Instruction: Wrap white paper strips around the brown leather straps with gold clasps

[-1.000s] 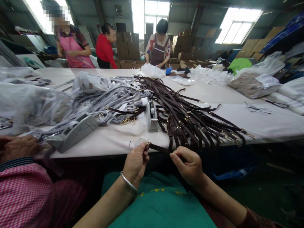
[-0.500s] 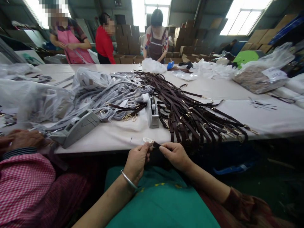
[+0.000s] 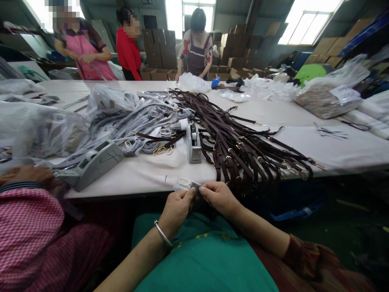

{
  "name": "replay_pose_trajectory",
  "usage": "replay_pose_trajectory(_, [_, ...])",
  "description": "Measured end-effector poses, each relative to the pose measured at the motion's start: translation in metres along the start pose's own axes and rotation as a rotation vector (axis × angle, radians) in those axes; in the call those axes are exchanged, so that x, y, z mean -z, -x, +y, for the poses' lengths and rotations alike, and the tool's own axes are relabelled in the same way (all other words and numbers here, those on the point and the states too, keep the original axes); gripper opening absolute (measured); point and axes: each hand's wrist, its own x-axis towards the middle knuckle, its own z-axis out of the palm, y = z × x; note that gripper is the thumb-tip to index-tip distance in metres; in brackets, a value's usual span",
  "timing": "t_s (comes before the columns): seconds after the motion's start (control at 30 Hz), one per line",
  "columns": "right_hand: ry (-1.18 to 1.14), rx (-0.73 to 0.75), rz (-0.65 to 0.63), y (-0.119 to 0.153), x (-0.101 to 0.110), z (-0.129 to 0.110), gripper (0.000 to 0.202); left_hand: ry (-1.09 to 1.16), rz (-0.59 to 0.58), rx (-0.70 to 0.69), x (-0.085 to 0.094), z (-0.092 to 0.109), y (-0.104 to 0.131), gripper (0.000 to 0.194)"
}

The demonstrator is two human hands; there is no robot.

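At the front edge of the table my left hand (image 3: 178, 206) pinches the end of a dark strap (image 3: 195, 185) between thumb and fingers. A gold clasp (image 3: 184, 181) sticks out beyond these fingertips, with a thin clear, bluish film around or behind it. My right hand (image 3: 221, 198) grips the same strap end from the right, its fingertips almost touching the left ones. Just beyond, a small grey tape dispenser (image 3: 193, 150) stands upright on the table. Many dark brown straps (image 3: 231, 142) with gold buckles and clasps lie piled right of it.
A larger grey tape dispenser (image 3: 91, 164) sits at the left, near a neighbour's hand (image 3: 28, 175). Grey wrapped straps (image 3: 127, 117) and plastic bags (image 3: 45, 129) cover the table's left side. A filled clear bag (image 3: 330, 97) lies at the right; people stand across the table.
The gold clasp and clear film now show more plainly beyond my left fingertips. Both hands stay together on the strap end, and the view has shifted slightly.
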Motion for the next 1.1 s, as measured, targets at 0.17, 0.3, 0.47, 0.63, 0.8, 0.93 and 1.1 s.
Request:
replay_pose_trajectory(0.17, [-0.09, -0.042, -0.064, -0.002, 0.0, 0.001, 0.028, -0.1, -0.037, -0.061, 0.001, 0.0, 0.001, 0.048])
replay_pose_trajectory(0.3, [-0.183, -0.116, -0.216, -0.002, 0.001, 0.0, 0.016, -0.084, -0.057, 0.009, 0.005, -0.006, 0.002, 0.044])
replay_pose_trajectory(0.47, [-0.095, -0.105, -0.079, -0.006, -0.004, 0.003, 0.019, -0.421, 0.046, -0.212, 0.013, -0.005, 0.009, 0.041])
replay_pose_trajectory(0.63, [-0.001, -0.087, -0.028, -0.01, -0.011, 0.006, 0.027, -0.491, 0.142, -0.527, 0.013, 0.008, 0.015, 0.014])
replay_pose_trajectory(0.8, [0.081, -0.092, -0.038, -0.013, -0.011, 0.009, 0.023, -0.734, 0.093, -0.56, 0.01, 0.003, 0.008, 0.013])
replay_pose_trajectory(0.93, [0.132, -0.078, -0.111, -0.01, -0.012, 0.011, 0.014, -0.822, 0.097, -0.526, 0.012, -0.008, 0.006, 0.01])
replay_pose_trajectory(1.1, [0.143, -0.073, -0.219, -0.015, -0.018, 0.022, 0.021, -0.824, 0.127, -0.382, 0.018, -0.014, 0.004, 0.02])
